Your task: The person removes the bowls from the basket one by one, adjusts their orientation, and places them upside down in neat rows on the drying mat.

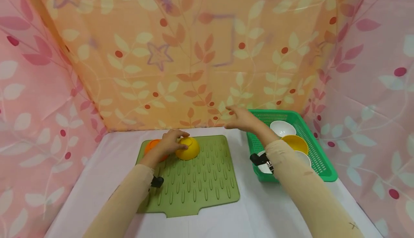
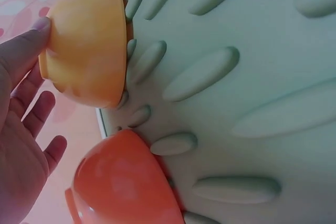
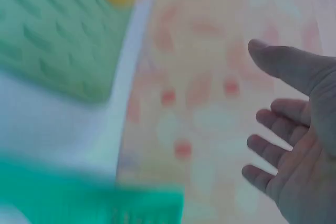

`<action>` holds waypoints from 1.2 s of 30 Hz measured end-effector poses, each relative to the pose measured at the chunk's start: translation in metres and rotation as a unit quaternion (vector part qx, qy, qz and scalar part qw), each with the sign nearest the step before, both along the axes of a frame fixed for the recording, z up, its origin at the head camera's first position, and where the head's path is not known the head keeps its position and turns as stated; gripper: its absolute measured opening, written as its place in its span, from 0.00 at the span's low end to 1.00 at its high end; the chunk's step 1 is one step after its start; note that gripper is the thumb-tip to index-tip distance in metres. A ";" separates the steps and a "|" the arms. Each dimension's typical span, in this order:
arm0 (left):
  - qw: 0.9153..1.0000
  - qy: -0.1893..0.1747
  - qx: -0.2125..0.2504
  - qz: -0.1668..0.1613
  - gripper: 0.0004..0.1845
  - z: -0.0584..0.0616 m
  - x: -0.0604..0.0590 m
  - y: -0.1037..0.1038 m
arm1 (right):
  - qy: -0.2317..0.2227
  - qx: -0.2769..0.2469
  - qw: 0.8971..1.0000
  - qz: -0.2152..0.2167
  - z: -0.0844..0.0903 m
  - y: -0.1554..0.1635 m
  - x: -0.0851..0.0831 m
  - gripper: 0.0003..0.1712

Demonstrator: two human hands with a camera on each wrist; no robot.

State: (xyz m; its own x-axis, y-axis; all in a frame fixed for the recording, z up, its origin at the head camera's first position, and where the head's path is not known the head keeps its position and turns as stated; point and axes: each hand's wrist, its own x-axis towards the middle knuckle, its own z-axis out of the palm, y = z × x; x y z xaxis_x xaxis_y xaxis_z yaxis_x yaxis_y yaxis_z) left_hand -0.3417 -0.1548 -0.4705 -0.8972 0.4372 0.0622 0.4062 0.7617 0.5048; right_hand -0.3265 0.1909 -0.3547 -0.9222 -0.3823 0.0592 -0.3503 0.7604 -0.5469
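Yellow bowl (image 1: pixel 187 148), upturned at the ribbed mat's (image 1: pixel 207 180) eleven o'clock, sits under the left hand's (image 1: pixel 169 141) loose touch beside the orange bowl (image 1: pixel 151 145); the right hand (image 1: pixel 240 119) hangs spread and empty, next likely reaching into the green basket (image 1: pixel 320 162) at three o'clock.

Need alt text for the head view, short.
A person's left hand rests on an upturned yellow bowl beside an orange bowl on a green ribbed mat. Their right hand hangs open near a green basket of bowls.

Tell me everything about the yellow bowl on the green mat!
The yellow bowl is small, round and smooth, plastic by the look of it. It sits upside down near the far left of the ribbed green mat, right beside an orange bowl that is also upside down. The left hand rests on top of it, fingertips touching its base.
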 end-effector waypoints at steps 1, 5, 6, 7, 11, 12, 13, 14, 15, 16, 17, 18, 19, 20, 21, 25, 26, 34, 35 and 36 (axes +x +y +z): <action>1.000 0.003 -0.008 -0.001 0.29 0.000 0.000 0.000 | 0.001 -0.003 1.000 -0.011 0.003 0.014 -0.003 0.50; 1.000 0.004 -0.028 -0.005 0.27 0.001 0.000 -0.001 | -0.004 -0.013 0.998 -0.054 0.004 0.070 -0.014 0.49; 1.000 0.001 -0.031 -0.003 0.27 0.001 0.001 -0.003 | -0.006 -0.014 0.998 -0.065 0.004 0.082 -0.017 0.48; 0.999 0.000 -0.033 -0.002 0.27 0.001 0.002 -0.004 | -0.006 -0.015 0.997 -0.074 0.002 0.093 -0.018 0.48; 0.999 -0.005 -0.040 0.002 0.26 -0.001 0.006 -0.009 | -0.009 -0.002 0.995 -0.098 -0.003 0.129 -0.022 0.49; 0.999 -0.005 -0.041 0.003 0.26 -0.002 0.007 -0.010 | -0.008 0.003 0.995 -0.102 -0.004 0.136 -0.023 0.50; 0.999 -0.006 -0.040 0.005 0.26 -0.002 0.007 -0.011 | -0.007 0.010 0.994 -0.106 -0.006 0.141 -0.023 0.51; 0.999 -0.006 -0.039 0.005 0.25 -0.002 0.008 -0.012 | -0.006 0.014 0.994 -0.112 -0.007 0.147 -0.025 0.51; 0.999 -0.006 -0.039 0.006 0.25 -0.002 0.008 -0.012 | -0.007 0.019 0.993 -0.119 -0.009 0.151 -0.026 0.52; 0.999 -0.005 -0.039 0.006 0.25 -0.001 0.008 -0.013 | -0.009 0.022 0.992 -0.126 -0.010 0.155 -0.027 0.53; 0.999 -0.005 -0.039 0.009 0.25 0.000 0.009 -0.013 | -0.010 0.024 0.991 -0.134 -0.012 0.158 -0.028 0.53; 0.999 -0.005 -0.038 0.009 0.25 0.000 0.009 -0.014 | -0.008 0.027 0.989 -0.142 -0.014 0.160 -0.028 0.54; 0.999 -0.004 -0.037 0.009 0.25 0.001 0.009 -0.014 | -0.009 0.029 0.988 -0.151 -0.016 0.162 -0.029 0.54; 0.999 -0.003 -0.037 0.010 0.25 0.002 0.009 -0.014 | -0.011 0.030 0.987 -0.158 -0.018 0.164 -0.029 0.55; 0.999 -0.002 -0.038 0.011 0.25 0.003 0.009 -0.013 | -0.011 0.032 0.986 -0.162 -0.021 0.165 -0.030 0.56; 0.999 -0.006 -0.038 0.010 0.25 0.002 0.009 -0.010 | -0.009 0.043 0.984 -0.170 -0.036 0.173 -0.030 0.56; 0.999 -0.006 -0.039 0.009 0.25 0.001 0.009 -0.009 | -0.009 0.050 0.984 -0.171 -0.040 0.175 -0.029 0.56; 0.999 -0.001 -0.031 0.011 0.25 -0.001 0.009 -0.001 | -0.017 0.130 0.973 -0.192 -0.058 0.189 -0.025 0.60; 0.999 -0.002 -0.032 0.010 0.25 -0.001 0.009 -0.001 | -0.017 0.141 0.971 -0.194 -0.060 0.190 -0.025 0.60; 0.999 -0.004 -0.031 0.009 0.25 -0.001 0.009 0.000 | -0.020 0.150 0.969 -0.197 -0.061 0.192 -0.025 0.59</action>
State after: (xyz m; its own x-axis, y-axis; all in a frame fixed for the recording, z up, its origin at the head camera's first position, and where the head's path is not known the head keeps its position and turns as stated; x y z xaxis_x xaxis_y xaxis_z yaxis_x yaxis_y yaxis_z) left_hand -0.3332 -0.1549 -0.4717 -0.9051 0.4243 0.0289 0.3889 0.7981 0.4601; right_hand -0.3516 0.3824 -0.4157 -0.9992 0.0047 -0.0394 0.0159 0.9574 -0.2883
